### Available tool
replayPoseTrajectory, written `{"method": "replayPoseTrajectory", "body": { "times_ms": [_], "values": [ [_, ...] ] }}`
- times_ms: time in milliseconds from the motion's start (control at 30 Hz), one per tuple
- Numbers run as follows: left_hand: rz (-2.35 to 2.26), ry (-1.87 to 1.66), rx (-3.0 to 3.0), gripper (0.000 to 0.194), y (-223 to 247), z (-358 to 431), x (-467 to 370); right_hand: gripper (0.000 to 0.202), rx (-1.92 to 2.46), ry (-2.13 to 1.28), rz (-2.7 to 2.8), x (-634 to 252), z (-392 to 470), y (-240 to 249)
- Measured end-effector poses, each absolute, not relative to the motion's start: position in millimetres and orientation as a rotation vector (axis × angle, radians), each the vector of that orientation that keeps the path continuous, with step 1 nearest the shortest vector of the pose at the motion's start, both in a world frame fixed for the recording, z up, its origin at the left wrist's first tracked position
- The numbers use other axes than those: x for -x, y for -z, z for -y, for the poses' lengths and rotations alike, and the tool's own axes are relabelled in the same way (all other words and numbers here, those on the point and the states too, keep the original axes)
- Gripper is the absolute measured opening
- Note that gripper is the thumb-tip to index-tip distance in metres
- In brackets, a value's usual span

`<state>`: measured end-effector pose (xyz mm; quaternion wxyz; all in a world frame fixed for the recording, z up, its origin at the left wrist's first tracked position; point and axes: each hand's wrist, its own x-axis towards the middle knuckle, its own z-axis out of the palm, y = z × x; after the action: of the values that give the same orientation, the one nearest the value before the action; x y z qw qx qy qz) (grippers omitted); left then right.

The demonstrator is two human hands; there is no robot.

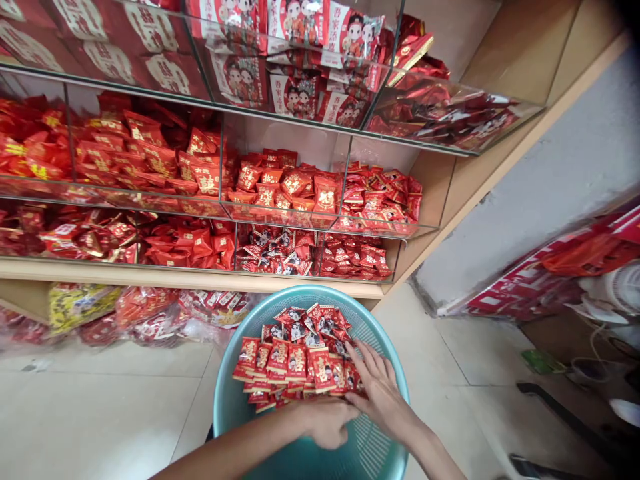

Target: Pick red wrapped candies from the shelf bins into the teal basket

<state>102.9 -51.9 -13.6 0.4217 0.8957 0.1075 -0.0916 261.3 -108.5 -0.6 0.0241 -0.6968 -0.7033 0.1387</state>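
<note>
Head view: we look down into a round, teal plastic basket (383,340) with little slits in its side. It is right by a pale wooden shelf (150,277) full of other small red packets (270,193). Inside the basket are two bunches. Flat red packets with gold letters (297,363) lie close together in rows nearer to us. Shiny red packets with black and white pictures (298,331) lie in a loose heap behind them.

Our right hand (377,393) rests on the right end of the bunches, with its fingers a bit apart. Our left hand (327,423) is at the near edge, with its fingers curled in. It may be pinching something, but the back of the hand hides that, so we cannot tell.

We think the step in hand is working the packets with both hands inside the basket. The next move calls for light fingers, so the rows do not slip apart.
</note>
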Motion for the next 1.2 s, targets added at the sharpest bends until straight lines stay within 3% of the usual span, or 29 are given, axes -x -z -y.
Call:
{"method": "replayPoseTrajectory", "body": {
  "times_ms": [167, 433, 667, 1000, 1200],
  "values": [
    [-0.325, 0.233, -2.277, 0.048, 8, 48, -108, 0.062, 2.045, -0.334, 2.110, -273, 120, -5],
    [-0.473, 0.161, -2.277, 0.034, 15, 56, -113, 0.051, 1.968, -0.155, 2.104, -280, 129, 6],
    [-0.438, 0.124, -2.273, 0.043, 19, 68, -107, 0.045, 1.952, -0.100, 2.160, -278, 128, 8],
    [-0.541, 0.099, -2.238, 0.026, 25, 61, -110, 0.042, 1.956, -0.064, 2.152, -275, 127, 7],
    [-0.493, 0.201, -2.192, 0.030, 31, 67, -104, 0.043, 1.950, -0.047, 2.152, -275, 127, 8]
  ]
}}
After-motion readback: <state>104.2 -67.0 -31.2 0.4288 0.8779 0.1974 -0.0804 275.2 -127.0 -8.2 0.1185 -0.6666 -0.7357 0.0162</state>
